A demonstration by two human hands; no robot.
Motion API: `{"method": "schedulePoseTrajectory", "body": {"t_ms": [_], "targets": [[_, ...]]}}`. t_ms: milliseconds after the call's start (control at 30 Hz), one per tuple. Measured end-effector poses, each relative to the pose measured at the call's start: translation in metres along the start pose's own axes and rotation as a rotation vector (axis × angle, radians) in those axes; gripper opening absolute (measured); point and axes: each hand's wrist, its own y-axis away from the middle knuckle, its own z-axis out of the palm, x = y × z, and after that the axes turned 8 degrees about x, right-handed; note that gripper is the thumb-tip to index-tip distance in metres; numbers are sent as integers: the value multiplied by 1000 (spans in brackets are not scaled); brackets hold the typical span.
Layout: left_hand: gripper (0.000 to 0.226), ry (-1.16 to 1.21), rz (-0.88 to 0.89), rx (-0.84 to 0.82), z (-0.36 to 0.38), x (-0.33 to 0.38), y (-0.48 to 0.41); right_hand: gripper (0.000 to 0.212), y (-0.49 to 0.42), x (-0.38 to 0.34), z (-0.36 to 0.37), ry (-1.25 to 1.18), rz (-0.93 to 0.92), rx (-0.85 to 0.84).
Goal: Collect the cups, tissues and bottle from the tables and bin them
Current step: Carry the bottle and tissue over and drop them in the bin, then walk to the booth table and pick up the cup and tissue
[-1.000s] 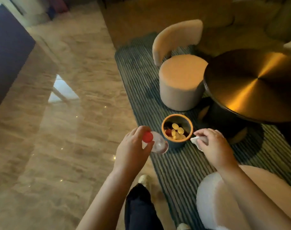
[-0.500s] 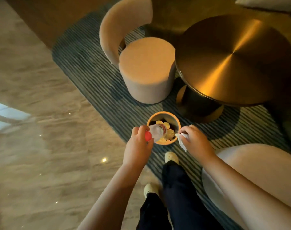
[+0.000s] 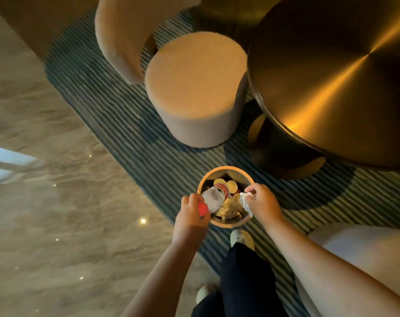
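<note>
Bottle in left hand, apparently tissue in right hand, over bin

Clear bottle w/ red cap & red label, white tissue, orange-rimmed bin, teal striped rug, beige stool, gold-brown table

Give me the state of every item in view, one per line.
bin: upright, open, partly filled with rubbish.
bottle: capped, tilted base-first over the bin, gripped by the left hand.
tissue: crumpled, pinched by the right hand above the bin's rim.
</note>
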Motion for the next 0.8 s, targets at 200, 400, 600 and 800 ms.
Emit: {"method": "schedulePoseTrajectory", "body": {"t_ms": [200, 400, 600, 800], "targets": [[22, 7, 24, -39, 62, -37, -39, 12, -44, 41, 46, -77, 38, 11], [50, -26, 143, -139, 42, -19, -27, 17, -21, 22, 12, -104, -10, 33], [51, -116, 356, -57, -48, 57, 9, 23, 55, -46, -86, -145, -158, 111], [61, -185, 659, 114, -155, 155, 69, 38, 161, -132, -204, -95, -387, 386]]}}
